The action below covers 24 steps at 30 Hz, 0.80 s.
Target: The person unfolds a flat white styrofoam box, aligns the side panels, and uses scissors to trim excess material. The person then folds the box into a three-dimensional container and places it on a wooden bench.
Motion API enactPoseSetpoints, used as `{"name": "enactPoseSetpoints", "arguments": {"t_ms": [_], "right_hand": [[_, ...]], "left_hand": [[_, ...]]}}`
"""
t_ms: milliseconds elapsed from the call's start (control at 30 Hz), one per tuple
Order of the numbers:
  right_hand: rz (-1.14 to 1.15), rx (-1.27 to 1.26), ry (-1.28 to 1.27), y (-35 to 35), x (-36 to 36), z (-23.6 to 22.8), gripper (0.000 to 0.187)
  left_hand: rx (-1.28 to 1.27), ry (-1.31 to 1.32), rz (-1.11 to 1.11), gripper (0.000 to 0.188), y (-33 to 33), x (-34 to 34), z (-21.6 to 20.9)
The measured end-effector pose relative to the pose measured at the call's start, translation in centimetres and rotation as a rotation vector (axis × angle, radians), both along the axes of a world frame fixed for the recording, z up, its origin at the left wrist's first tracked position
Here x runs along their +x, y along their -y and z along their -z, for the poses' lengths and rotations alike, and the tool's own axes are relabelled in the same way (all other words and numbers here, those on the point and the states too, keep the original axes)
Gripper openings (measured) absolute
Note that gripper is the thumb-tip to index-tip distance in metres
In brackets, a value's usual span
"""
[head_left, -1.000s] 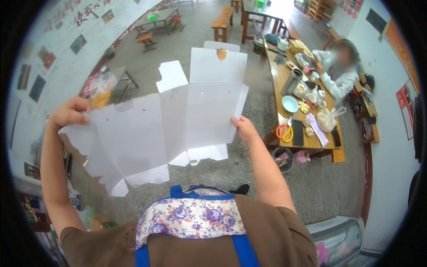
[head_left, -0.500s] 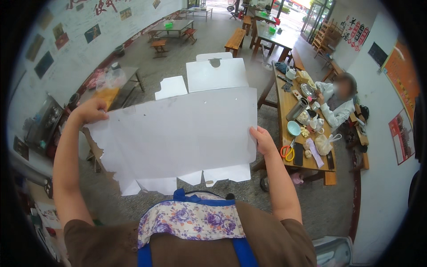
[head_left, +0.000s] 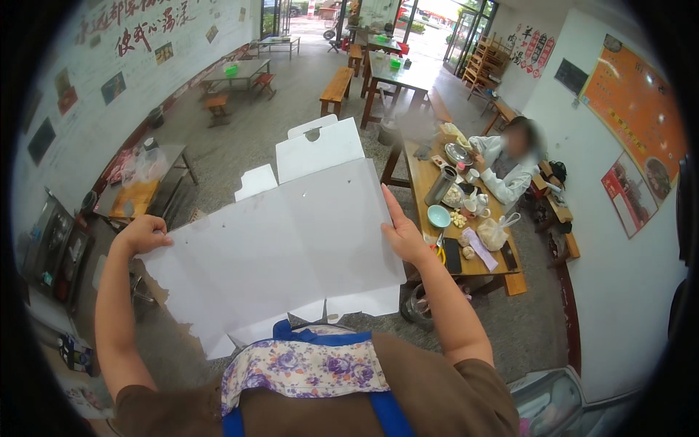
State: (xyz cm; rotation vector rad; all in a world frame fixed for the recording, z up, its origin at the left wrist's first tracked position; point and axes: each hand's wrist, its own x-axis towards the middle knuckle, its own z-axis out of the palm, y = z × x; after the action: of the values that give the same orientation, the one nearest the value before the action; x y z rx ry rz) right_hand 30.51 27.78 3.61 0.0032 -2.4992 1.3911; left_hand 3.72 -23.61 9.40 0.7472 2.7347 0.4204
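A large flattened white cardboard box (head_left: 284, 240), with flaps along its far and near edges, is held up in front of my chest. Its left side is torn and ragged. My left hand (head_left: 145, 234) is closed on the upper left corner, thumb toward me. At the right edge my right hand (head_left: 404, 231) grips the cardboard, its thumb on the near face and its fingers partly hidden by the edge. The near flaps reach the floral apron (head_left: 309, 371) that I wear.
On the right, a person (head_left: 510, 164) sits at a wooden table (head_left: 419, 171) with a turquoise bowl (head_left: 438, 215), a metal flask (head_left: 440, 186), garlic and a plastic bag (head_left: 495, 231). A low table (head_left: 138, 200) stands at left; a wooden bench (head_left: 337, 87) is farther off.
The cardboard has come lower and closer to my body, its right side tilting more. My right hand has moved left and its fingers have straightened along the edge. The view has turned right.
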Motion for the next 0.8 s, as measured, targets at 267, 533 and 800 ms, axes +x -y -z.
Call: {"name": "enactPoseSetpoints", "arguments": {"t_ms": [267,533,800], "right_hand": [[0.242,-0.015,-0.096,-1.6,1.1,-0.2,0.066],[0.157,-0.345,-0.253,-6.7,0.0,-1.3,0.023],[0.191,-0.286,-0.482,-8.9,2.0,-5.9,0.025]], "left_hand": [[0.109,-0.114,0.12,0.027,-0.1,-0.9,2.0],[0.054,-0.406,0.177,0.026,-2.5,-1.3,0.8],[0.486,-1.046,-0.101,0.066,-3.7,3.0,-1.4]]}}
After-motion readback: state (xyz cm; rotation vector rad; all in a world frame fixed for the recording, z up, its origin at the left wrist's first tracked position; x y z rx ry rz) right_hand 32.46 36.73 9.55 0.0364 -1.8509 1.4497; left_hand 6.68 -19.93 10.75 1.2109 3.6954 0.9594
